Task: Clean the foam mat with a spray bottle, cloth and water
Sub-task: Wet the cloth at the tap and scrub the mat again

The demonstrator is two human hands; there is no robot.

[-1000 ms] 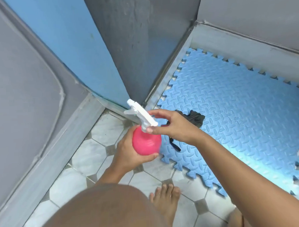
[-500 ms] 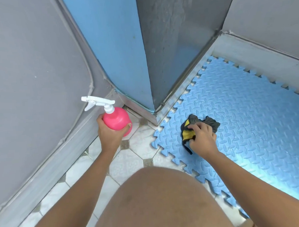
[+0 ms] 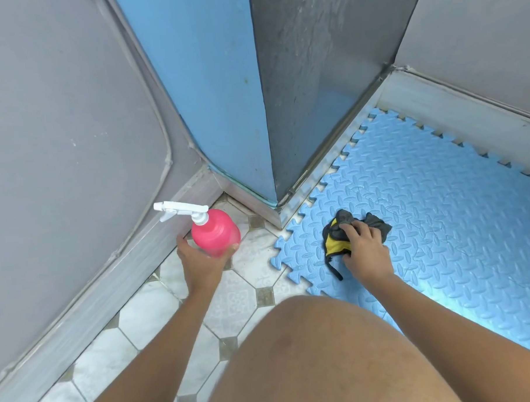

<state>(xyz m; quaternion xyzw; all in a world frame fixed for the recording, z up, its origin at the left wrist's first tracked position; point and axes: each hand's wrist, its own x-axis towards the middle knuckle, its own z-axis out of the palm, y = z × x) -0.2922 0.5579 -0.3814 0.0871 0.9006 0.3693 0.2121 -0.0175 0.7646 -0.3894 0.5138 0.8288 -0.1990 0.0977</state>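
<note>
A pink spray bottle (image 3: 215,233) with a white trigger head stands upright by the grey wall base at the left. My left hand (image 3: 201,264) cups its lower part, thumb on one side and fingers on the other. The blue foam mat (image 3: 441,223) with a raised pattern and toothed edges covers the floor at the right. A grey and yellow cloth (image 3: 338,237) with a black strap lies bunched on the mat's near left corner. My right hand (image 3: 366,251) presses down on it, fingers curled into the fabric.
White octagonal floor tiles (image 3: 147,309) lie left of the mat. A blue and grey corner post (image 3: 247,110) rises behind the bottle and the mat. Grey walls close in the left and the back right. My bare knee (image 3: 325,350) fills the bottom centre.
My left hand carried the bottle leftward and down to the wall base. My right hand left the trigger head, dropped onto the cloth and bunched it, showing its yellow side.
</note>
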